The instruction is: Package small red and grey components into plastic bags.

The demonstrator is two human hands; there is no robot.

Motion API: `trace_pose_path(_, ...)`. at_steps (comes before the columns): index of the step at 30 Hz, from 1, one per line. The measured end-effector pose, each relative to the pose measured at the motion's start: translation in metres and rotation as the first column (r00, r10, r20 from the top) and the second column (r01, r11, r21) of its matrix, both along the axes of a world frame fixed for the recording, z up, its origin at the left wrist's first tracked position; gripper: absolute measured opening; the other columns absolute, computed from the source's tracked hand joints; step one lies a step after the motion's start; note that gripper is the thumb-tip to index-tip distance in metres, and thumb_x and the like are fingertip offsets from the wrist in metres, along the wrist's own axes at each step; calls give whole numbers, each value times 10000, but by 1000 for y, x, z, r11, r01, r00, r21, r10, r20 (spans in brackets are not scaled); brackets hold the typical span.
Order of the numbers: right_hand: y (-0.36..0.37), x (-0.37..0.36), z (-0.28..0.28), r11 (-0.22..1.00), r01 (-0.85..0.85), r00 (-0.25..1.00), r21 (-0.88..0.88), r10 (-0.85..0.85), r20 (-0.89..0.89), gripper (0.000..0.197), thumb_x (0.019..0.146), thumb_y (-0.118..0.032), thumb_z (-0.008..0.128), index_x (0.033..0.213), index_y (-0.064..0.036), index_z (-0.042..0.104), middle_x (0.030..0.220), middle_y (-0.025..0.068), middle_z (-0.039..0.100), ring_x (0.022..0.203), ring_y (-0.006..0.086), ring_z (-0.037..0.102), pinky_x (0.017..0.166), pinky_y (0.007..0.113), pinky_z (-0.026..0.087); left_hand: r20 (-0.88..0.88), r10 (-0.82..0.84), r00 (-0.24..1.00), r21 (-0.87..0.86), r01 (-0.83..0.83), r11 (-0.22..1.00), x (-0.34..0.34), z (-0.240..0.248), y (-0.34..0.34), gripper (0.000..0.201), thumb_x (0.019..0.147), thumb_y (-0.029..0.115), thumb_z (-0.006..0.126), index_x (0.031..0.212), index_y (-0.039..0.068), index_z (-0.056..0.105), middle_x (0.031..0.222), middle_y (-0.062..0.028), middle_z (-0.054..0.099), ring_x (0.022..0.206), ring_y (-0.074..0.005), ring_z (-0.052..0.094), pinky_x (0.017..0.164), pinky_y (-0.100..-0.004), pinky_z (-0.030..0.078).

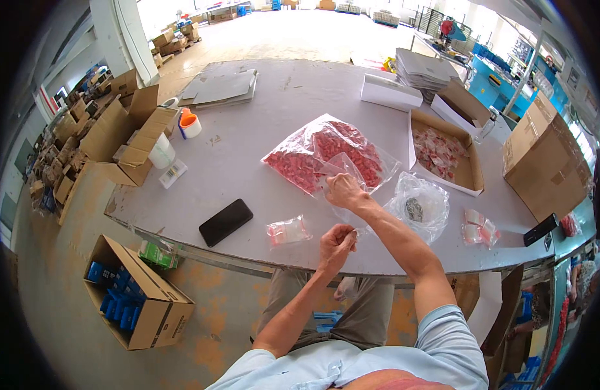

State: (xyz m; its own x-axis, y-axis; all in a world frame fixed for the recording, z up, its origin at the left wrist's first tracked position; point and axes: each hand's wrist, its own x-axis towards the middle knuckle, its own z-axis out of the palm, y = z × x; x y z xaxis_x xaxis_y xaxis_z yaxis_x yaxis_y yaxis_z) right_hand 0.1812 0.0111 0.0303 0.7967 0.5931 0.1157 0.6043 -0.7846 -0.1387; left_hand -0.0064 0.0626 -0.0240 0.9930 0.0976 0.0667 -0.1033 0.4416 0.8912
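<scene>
A large clear plastic bag (293,153) full of small red pieces lies in the middle of the table. My right hand (345,192) reaches to its near edge with bent fingers pressed together; the plastic and the hand hide what is between them. Closer to me, my left hand (337,249) is closed in a pinch near the table's front edge. A bit of clear film shows by its fingertips, apparently a small clear plastic bag. Left of that hand lies a packet of small clear bags (288,231). A crumpled clear bag (418,207) with something dark inside sits beside my right forearm.
A black phone (226,222) lies to the left. An open carton (134,136) and an orange tape roll (189,123) stand at the left edge. On the right are a shallow box (446,153) of small filled bags, more packets (479,229) and a tall carton (547,159).
</scene>
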Motion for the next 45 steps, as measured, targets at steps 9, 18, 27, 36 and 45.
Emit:
trace_pose_path(9, -22, -3, -22, 992, -20, 1000, 124, 22, -17, 258, 856, -229, 659, 906, 22, 694, 940, 271, 730, 926, 434, 722, 854, 515, 573, -9, 169, 986, 188, -165, 968, -9, -7, -6, 65, 1007, 32, 663, 1051, -13, 681, 848, -20, 693, 691, -73, 635, 609, -228, 536)
trace_pose_path(18, -38, -3, -28, 972, -21, 1000, 233, 21, 0, 206, 897, -166, 735, 953, 29, 698, 988, 254, 728, 932, 411, 722, 839, 475, 570, 11, 314, 949, 447, -285, 848, 2, 6, 24, 101, 955, 75, 690, 982, -21, 708, 770, -57, 717, 649, -99, 664, 589, -278, 538)
trace_pose_path(27, -75, -125, 27, 533, 377, 795, 758, 234, -560, 245, 979, -154, 753, 1105, 53, 724, 909, 101, 747, 733, 124, 714, 640, 277, 625, 75, 391, 917, 518, -371, 771, 14, 5, 27, 124, 949, 102, 710, 974, -19, 721, 757, -47, 723, 629, -91, 662, 578, -275, 536)
trace_pose_path(36, -81, -160, -5, 474, 524, 717, 708, 204, -667, 276, 959, -135, 769, 1150, 58, 721, 926, 124, 758, 737, 146, 733, 635, 283, 643, 180, 360, 916, 593, -393, 703, 3, 10, 23, 104, 940, 80, 713, 977, -18, 714, 760, -83, 729, 650, -116, 675, 609, -303, 545)
trace_pose_path(45, -94, -157, -16, 448, 596, 622, 667, 268, -736, 293, 962, -159, 769, 1152, 55, 706, 958, 135, 761, 761, 156, 738, 662, 301, 654, 313, 252, 916, 678, -401, 616, 1, 13, 20, 81, 946, 54, 693, 995, -11, 697, 823, -134, 728, 702, -197, 723, 662, -340, 581)
